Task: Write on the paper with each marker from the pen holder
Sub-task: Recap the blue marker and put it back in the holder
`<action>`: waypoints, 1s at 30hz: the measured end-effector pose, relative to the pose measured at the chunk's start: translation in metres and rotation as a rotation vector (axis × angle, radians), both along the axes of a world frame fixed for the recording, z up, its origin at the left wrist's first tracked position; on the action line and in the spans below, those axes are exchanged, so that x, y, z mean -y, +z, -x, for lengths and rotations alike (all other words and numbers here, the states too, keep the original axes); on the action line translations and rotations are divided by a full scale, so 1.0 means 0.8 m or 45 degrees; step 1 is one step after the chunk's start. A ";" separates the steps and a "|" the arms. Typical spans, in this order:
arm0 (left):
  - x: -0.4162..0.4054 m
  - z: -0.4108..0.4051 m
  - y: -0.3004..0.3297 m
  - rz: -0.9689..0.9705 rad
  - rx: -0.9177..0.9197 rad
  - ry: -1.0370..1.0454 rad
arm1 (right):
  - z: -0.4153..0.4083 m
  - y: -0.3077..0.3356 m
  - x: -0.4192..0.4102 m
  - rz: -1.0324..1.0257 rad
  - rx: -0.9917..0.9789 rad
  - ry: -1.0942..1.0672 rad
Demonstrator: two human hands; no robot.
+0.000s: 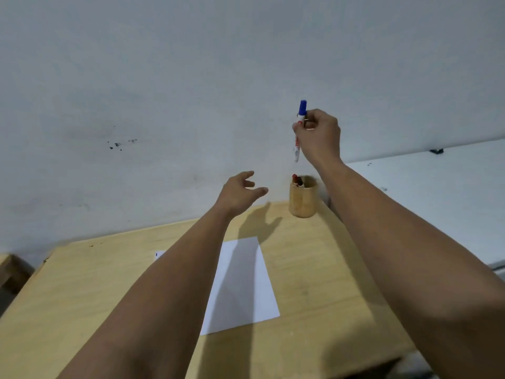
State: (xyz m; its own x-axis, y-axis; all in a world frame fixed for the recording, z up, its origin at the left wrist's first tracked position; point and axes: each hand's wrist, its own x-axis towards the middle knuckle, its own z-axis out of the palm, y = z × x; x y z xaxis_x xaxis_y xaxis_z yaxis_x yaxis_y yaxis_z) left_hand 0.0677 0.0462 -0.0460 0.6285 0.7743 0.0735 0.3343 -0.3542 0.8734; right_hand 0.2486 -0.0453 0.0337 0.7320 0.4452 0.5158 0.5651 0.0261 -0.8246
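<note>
My right hand (318,135) grips a white marker with a blue cap (299,129), held upright, cap up, in the air above the wooden pen holder (302,199). The holder stands at the table's far edge and shows the tops of a red and a dark marker (297,180). My left hand (241,194) hovers open, fingers spread, just left of the holder and above the table. A white sheet of paper (243,285) lies flat on the table, partly covered by my left forearm.
The light wooden table (314,269) butts against a grey-white wall (191,91). A white surface (437,192) stands to the right of the table. A wooden piece (11,272) shows at the far left edge.
</note>
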 end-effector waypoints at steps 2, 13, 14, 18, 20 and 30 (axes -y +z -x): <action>0.002 -0.031 -0.015 -0.029 -0.046 -0.048 | -0.027 -0.006 0.001 0.054 0.020 -0.026; -0.004 -0.137 -0.083 0.006 -0.049 -0.118 | -0.073 -0.102 -0.016 0.461 -0.094 0.018; -0.004 -0.143 -0.086 0.022 -0.042 -0.123 | -0.074 -0.106 -0.018 0.478 -0.094 0.036; 0.000 -0.157 -0.099 0.026 0.025 -0.159 | -0.062 -0.111 -0.020 0.516 0.135 -0.021; 0.001 -0.161 -0.105 -0.001 0.039 -0.151 | -0.056 -0.111 -0.019 0.657 0.273 -0.067; 0.003 -0.158 -0.106 -0.063 0.053 -0.088 | -0.050 -0.097 -0.016 0.797 0.262 -0.080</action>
